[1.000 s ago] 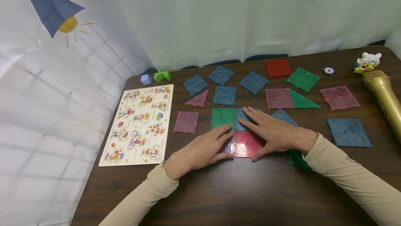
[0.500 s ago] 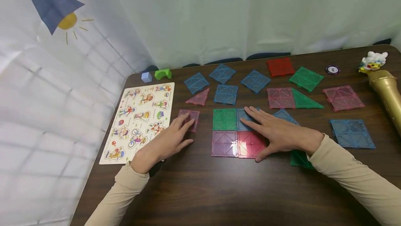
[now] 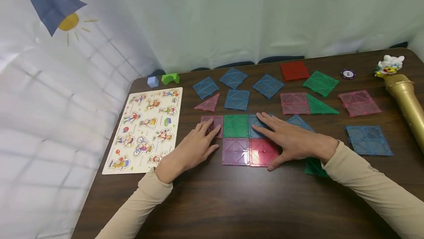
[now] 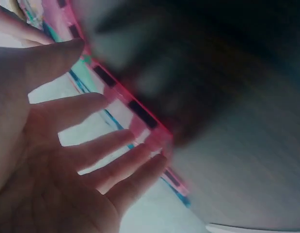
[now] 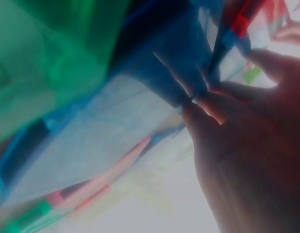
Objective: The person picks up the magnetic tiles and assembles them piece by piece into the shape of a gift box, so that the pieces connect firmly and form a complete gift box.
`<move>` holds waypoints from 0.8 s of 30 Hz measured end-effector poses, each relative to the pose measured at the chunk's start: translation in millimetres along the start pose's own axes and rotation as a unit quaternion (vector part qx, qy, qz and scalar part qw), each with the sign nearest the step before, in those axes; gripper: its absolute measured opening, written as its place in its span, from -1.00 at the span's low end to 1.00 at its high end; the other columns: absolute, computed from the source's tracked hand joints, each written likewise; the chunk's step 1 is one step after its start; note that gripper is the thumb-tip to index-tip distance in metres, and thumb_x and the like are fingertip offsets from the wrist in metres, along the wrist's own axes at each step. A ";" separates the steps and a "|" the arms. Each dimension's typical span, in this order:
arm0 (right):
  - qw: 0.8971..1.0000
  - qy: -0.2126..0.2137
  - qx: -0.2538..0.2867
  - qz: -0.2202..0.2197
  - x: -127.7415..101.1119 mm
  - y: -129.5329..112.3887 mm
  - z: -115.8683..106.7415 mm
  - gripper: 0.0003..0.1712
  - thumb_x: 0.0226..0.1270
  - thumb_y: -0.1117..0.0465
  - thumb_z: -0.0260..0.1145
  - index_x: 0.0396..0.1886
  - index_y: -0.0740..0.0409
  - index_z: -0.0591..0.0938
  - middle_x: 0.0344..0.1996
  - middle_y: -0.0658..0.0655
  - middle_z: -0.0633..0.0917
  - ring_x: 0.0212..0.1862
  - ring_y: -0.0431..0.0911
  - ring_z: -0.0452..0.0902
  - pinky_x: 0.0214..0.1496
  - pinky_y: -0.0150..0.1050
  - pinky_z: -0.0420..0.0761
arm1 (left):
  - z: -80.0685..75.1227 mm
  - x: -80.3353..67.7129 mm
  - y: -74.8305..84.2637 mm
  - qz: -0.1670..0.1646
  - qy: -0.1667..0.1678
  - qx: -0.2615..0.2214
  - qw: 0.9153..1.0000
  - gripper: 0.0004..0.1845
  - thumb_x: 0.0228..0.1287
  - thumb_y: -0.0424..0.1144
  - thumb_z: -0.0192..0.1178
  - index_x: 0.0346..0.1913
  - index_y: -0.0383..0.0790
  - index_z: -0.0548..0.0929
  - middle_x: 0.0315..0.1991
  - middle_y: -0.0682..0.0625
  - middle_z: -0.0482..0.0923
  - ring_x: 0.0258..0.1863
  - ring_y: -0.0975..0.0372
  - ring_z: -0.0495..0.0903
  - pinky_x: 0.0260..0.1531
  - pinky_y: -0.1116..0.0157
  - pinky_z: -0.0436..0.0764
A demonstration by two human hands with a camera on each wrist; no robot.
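flat translucent square tiles (image 3: 236, 126) under fingers (image 3: 212, 127)

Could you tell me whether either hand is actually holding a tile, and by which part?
Neither: left hand presses the pink tile flat; right hand rests on the joined tiles.

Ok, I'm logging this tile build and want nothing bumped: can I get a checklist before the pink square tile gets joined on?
1. Left hand on the translucent pink square tile, fingers flat: ok.
2. Pink tile's edge against the green square tile: cannot tell if flush.
3. Right hand flat on the blue square tile and red square tile: ok.
4. Purple square tile joined beside the red one: ok.
5. Pink triangle tile apart from the pink square: ok.
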State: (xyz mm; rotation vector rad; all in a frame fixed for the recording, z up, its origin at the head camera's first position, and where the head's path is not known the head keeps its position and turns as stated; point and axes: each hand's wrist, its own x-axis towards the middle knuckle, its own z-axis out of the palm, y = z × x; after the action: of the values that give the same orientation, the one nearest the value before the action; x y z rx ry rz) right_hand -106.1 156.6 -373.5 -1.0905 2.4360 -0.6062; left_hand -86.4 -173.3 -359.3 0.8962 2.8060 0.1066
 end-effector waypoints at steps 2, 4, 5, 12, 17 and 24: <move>1.000 -0.002 0.001 -0.001 0.6 0.2 1.4 0.38 0.07 -0.45 0.51 0.69 0.17 0.14 0.68 0.34 -0.08 0.65 0.38 -0.24 0.51 0.47 0.02 | 0.6 1.1 2.3 0.000 -0.001 0.004 1.000 -0.36 0.58 -0.05 0.19 0.55 -0.30 0.38 0.53 -0.41 0.22 0.47 -0.22 0.29 0.36 -0.13 0.45; 1.000 -0.004 0.003 0.000 0.4 0.7 2.5 0.38 0.08 -0.46 0.51 0.69 0.16 0.14 0.68 0.34 -0.08 0.65 0.39 -0.24 0.51 0.47 0.02 | 1.0 2.3 3.6 -0.001 0.000 0.009 1.000 -0.37 0.58 -0.06 0.19 0.55 -0.28 0.39 0.52 -0.41 0.24 0.45 -0.22 0.32 0.35 -0.13 0.46; 1.000 -0.005 0.005 0.000 0.1 1.0 2.9 0.38 0.07 -0.45 0.52 0.69 0.17 0.14 0.68 0.34 -0.08 0.65 0.39 -0.25 0.51 0.47 0.01 | 1.1 2.7 3.9 -0.001 0.001 0.014 1.000 -0.38 0.58 -0.06 0.19 0.55 -0.27 0.40 0.52 -0.40 0.25 0.45 -0.21 0.33 0.35 -0.12 0.47; 1.000 -0.001 0.008 -0.007 0.4 2.5 1.6 0.39 0.07 -0.45 0.53 0.68 0.18 0.14 0.68 0.34 -0.10 0.65 0.38 -0.26 0.53 0.46 -0.04 | -0.3 3.3 4.2 -0.002 0.010 0.025 1.000 -0.37 0.56 -0.08 0.23 0.54 -0.26 0.41 0.52 -0.40 0.26 0.43 -0.21 0.35 0.33 -0.12 0.48; 1.000 -0.006 0.005 -0.005 1.6 2.4 0.3 0.39 0.08 -0.45 0.52 0.69 0.17 0.13 0.68 0.35 -0.10 0.65 0.38 -0.28 0.54 0.45 -0.05 | -2.3 4.5 5.3 -0.010 0.000 0.019 1.000 -0.38 0.58 -0.10 0.20 0.55 -0.27 0.39 0.53 -0.40 0.24 0.45 -0.21 0.33 0.34 -0.13 0.47; 1.000 -0.006 -0.001 -0.007 1.1 1.2 -0.9 0.39 0.08 -0.46 0.51 0.68 0.20 0.14 0.67 0.37 -0.09 0.64 0.40 -0.26 0.53 0.45 -0.03 | -17.7 23.6 6.9 0.006 0.010 -0.006 1.000 -0.38 0.55 -0.09 0.25 0.48 -0.38 0.44 0.48 -0.36 0.32 0.44 -0.16 0.36 0.33 -0.09 0.50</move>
State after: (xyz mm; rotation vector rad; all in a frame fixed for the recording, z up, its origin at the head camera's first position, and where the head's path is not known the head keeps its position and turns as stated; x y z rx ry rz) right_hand -107.9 156.6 -373.6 -1.1086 2.4217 -0.6003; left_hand -105.0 -154.1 -344.9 0.9146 2.8162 0.1352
